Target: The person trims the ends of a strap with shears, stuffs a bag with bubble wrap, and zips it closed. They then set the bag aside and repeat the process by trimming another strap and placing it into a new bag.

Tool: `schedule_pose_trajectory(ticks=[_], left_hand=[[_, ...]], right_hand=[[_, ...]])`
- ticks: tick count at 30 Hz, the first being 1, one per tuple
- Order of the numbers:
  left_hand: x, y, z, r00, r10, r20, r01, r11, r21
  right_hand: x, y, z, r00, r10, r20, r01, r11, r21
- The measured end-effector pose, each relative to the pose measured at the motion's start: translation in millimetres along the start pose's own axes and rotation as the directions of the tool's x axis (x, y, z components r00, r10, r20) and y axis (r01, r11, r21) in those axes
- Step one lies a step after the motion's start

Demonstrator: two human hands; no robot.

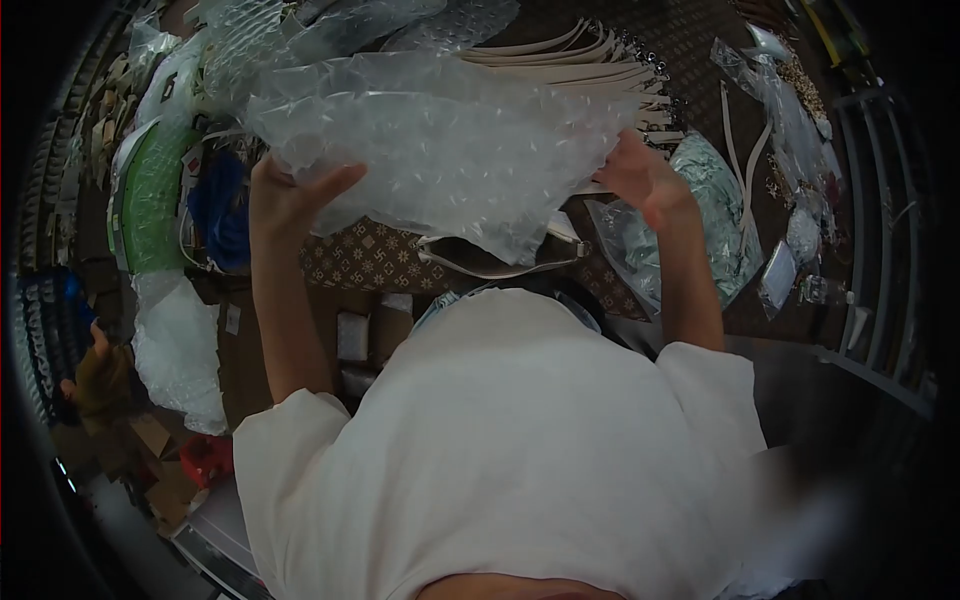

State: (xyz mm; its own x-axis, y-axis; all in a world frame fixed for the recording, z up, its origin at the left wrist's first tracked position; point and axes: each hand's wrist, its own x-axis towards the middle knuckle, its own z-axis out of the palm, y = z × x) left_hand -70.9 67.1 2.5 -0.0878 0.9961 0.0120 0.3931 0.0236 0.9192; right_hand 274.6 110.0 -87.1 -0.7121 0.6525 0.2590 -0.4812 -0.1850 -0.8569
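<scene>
A crumpled sheet of clear bubble wrap (430, 135) is stretched between both hands over the table. My left hand (290, 200) grips its left edge, with the thumb pointing inward across it. On the other side my right hand (645, 185) is closed on the right edge; its fingertips are partly hidden. Below the sheet, close to my body, lies a pale-edged bag (505, 270) with a zipper end showing, its upper part covered by the wrap. Under these is a brown patterned cloth (360, 255).
Beige straps with metal clasps (615, 75) lie at the back right. A clear bag with pale green contents (715, 180) sits beside my right forearm. More bubble wrap (180, 340) and a blue bundle (220, 210) are at left. Another person's sleeve (105, 385) shows far left.
</scene>
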Motion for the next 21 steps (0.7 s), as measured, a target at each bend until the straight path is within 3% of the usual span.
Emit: schedule_pose_trajectory(ticks=[2,3,4,5,6,7,8,9,10,11,12,13,14,15,16,18,19,21], left_hand=[[-0.4,-4.9,10.1,1.000,-0.025,-0.011,0.025,0.999,-0.031],[-0.5,-8.0,17.7,0.999,-0.046,-0.010,0.045,0.997,-0.060],[-1.4,-12.4,26.9,0.999,-0.052,-0.002,0.052,0.997,-0.059],[-2.3,-17.5,37.6,0.997,-0.001,-0.082,-0.004,0.998,-0.062],[-3.0,-21.6,46.5,0.985,0.053,-0.161,-0.064,0.996,-0.061],[-6.3,-23.1,52.2,0.987,0.054,-0.150,-0.064,0.996,-0.061],[-12.6,-23.5,56.0,0.992,0.006,-0.125,-0.015,0.998,-0.068],[-19.9,-25.1,59.0,0.994,-0.041,-0.102,0.034,0.997,-0.074],[-30.8,-34.0,63.1,0.994,-0.042,-0.098,0.034,0.997,-0.075],[-44.4,-47.4,67.8,0.979,0.204,0.026,-0.202,0.977,-0.074],[-53.3,-54.0,71.1,0.889,0.435,0.145,-0.424,0.900,-0.101],[-57.9,-56.7,72.8,0.896,0.284,0.343,-0.204,0.947,-0.249],[-60.7,-58.8,74.5,0.827,0.153,0.542,0.050,0.939,-0.340],[-56.0,-70.1,77.1,0.704,0.421,0.572,-0.452,0.887,-0.096],[-49.1,-85.0,76.1,0.708,0.414,0.571,-0.444,0.891,-0.095],[-33.5,-101.6,70.5,0.506,0.425,0.751,-0.709,0.700,0.082],[-29.3,-99.7,70.0,0.506,0.426,0.750,-0.711,0.699,0.082],[-20.8,-89.8,71.9,0.417,0.346,0.841,-0.810,0.562,0.170]], right_hand=[[-7.8,12.4,22.7,0.978,-0.142,-0.150,0.119,0.981,-0.156],[-8.1,13.1,37.5,0.978,-0.137,-0.155,0.114,0.982,-0.151],[-5.3,9.4,54.8,0.927,-0.046,-0.373,-0.071,0.954,-0.292],[-2.6,5.5,67.0,0.813,0.004,-0.583,-0.277,0.883,-0.380],[-0.1,2.4,73.7,0.806,0.003,-0.592,-0.280,0.884,-0.375],[2.4,-0.6,78.9,0.727,0.026,-0.686,-0.369,0.858,-0.358],[2.6,-2.2,81.6,0.638,0.042,-0.769,-0.453,0.828,-0.331],[-6.6,3.7,79.2,0.633,0.040,-0.773,-0.454,0.828,-0.329],[-22.6,16.0,72.7,0.715,-0.051,-0.697,-0.337,0.849,-0.408],[-34.5,26.3,68.4,0.782,-0.143,-0.607,-0.211,0.855,-0.473],[-39.6,31.6,68.6,0.782,-0.141,-0.608,-0.213,0.855,-0.472],[-43.9,35.8,69.4,0.895,-0.144,-0.422,-0.099,0.859,-0.502],[-48.1,40.8,68.2,0.965,-0.147,-0.216,0.018,0.863,-0.505],[-53.8,48.7,64.9,0.988,-0.117,-0.105,-0.007,0.633,-0.774],[-51.3,45.2,67.1,0.988,-0.110,-0.106,-0.012,0.638,-0.770],[-38.0,34.3,72.5,0.999,-0.013,0.052,0.053,0.404,-0.913],[-31.6,36.1,71.7,0.998,-0.015,0.053,0.055,0.402,-0.914],[-15.9,39.7,67.4,0.930,0.363,0.063,-0.112,0.441,-0.890]])
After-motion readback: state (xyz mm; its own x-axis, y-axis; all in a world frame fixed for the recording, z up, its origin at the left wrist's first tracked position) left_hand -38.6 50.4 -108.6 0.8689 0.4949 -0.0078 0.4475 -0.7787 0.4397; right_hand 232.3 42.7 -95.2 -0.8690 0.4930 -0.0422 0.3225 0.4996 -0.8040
